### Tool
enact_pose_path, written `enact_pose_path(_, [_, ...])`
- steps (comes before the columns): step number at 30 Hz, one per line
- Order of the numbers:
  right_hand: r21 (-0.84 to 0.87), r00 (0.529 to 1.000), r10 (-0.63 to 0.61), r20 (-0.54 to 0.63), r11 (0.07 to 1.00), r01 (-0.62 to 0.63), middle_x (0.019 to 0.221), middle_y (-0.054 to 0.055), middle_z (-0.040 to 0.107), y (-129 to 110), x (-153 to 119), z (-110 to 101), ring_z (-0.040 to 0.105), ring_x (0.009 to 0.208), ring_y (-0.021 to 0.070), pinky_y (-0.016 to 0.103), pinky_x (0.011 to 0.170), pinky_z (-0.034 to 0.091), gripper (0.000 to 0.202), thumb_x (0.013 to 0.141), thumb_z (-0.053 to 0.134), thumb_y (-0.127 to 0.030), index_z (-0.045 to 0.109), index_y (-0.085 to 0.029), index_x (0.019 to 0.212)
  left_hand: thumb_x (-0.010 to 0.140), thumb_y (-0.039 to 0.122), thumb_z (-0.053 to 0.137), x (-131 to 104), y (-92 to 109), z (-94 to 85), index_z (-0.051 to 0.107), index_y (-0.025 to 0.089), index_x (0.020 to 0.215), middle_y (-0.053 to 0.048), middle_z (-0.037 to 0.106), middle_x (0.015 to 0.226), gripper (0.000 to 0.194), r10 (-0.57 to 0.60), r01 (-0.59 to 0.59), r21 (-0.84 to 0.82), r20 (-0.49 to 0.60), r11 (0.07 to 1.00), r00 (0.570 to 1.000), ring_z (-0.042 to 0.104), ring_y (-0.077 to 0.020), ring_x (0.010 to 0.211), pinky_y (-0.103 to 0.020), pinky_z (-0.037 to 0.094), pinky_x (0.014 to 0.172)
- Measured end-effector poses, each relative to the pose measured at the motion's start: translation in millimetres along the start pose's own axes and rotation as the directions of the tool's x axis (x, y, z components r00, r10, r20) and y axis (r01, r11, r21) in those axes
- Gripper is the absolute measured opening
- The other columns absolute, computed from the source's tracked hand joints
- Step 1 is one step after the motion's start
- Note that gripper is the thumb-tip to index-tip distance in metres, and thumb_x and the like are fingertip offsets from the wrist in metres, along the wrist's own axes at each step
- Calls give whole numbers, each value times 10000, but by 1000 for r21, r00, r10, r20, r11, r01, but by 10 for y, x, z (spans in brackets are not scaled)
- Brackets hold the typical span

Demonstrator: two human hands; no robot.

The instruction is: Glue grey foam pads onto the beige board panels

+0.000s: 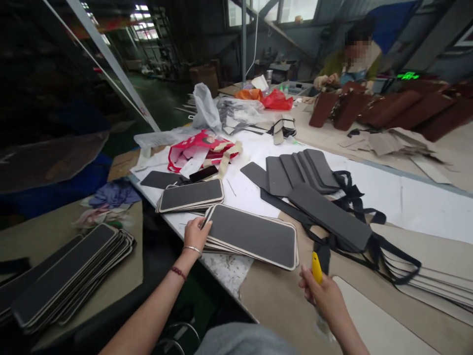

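Holding a dark-grey, pale-edged rectangular panel (253, 236)
Our outstretched left hand (197, 234) clamps its left end; our right hand (325, 291) grips a yellow-handled tool (317, 267), fingers curled.

White sheeting (399, 190) and a brown covering (269, 291) spread over the table (229, 270). On them lie a large stack of pale-edged dark panels (251, 236), a smaller stack (192, 195) just beside it, a pink bag (180, 157), overlapping grey panels (279, 175), black straps (377, 215) and layered cream sheets (424, 246).
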State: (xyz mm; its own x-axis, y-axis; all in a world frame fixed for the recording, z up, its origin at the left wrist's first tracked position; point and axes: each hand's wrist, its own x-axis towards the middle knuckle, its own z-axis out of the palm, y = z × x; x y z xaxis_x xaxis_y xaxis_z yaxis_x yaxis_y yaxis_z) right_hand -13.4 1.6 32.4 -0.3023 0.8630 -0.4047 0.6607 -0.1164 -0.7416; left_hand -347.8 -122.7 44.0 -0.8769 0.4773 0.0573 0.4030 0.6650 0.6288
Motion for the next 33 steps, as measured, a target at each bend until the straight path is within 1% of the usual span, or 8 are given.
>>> enact_pose_path(3, [107,992,101,78,988,-109,561,49,619,6,25,68,530,420,145,252,402,387,515,665,450,-660,575,-162,706,676,379,552,56,12,13,626,168,844,-50,596,755,280,29,-29,17,22,999,999,555,-191,772,-329,455,781])
enact_pose_path(5, [169,988,137,74,974,-148,543,41,608,-52,-3,110,512,403,137,248,389,377,488,651,473,-650,558,-171,689,676,403,548,76,20,-4,625,178,824,-44,579,730,280,49,-51,38,55,998,997,547,-199,768,-339,448,776])
enact_pose_path(9, [266,991,130,32,955,-134,504,7,572,-207,-74,175,476,381,108,222,376,351,418,638,518,-604,512,-185,641,668,450,525,133,5,-46,603,185,769,-37,561,698,294,81,-95,132,108,987,991,540,-212,748,-352,444,760])
enact_pose_path(11, [286,990,136,27,948,-138,502,-5,560,-245,-80,190,468,380,99,216,378,346,398,640,528,-583,501,-186,642,653,477,521,173,-10,-45,588,183,772,-36,562,704,324,78,-96,143,125,985,989,541,-216,742,-359,446,757])
enact_pose_path(16, [255,987,157,19,954,-156,509,-22,549,-236,-85,197,462,384,88,209,395,345,346,670,518,-535,495,-191,645,634,505,499,188,-15,-33,563,190,761,-34,552,716,346,56,-77,130,161,988,985,539,-214,727,-366,454,742])
enact_pose_path(27, [188,979,204,19,961,-203,495,-32,544,-301,-82,188,455,383,89,203,410,346,255,719,487,-432,514,-183,671,630,525,470,158,13,-66,538,206,747,-44,542,726,347,55,-78,134,170,988,984,536,-220,727,-370,453,729])
enact_pose_path(30, [183,981,194,15,964,-194,513,-30,557,-283,-76,197,454,379,83,196,406,349,239,729,473,-412,516,-180,683,627,534,463,161,14,-54,543,207,754,-45,553,723,360,59,-83,133,174,988,983,544,-225,735,-373,457,729])
enact_pose_path(33, [204,988,153,21,967,-154,505,-36,546,-250,-81,229,461,382,82,191,407,359,235,733,466,-406,515,-182,681,628,538,464,190,-31,-55,550,209,737,-45,571,699,357,76,-98,127,168,987,983,559,-229,712,-372,475,686])
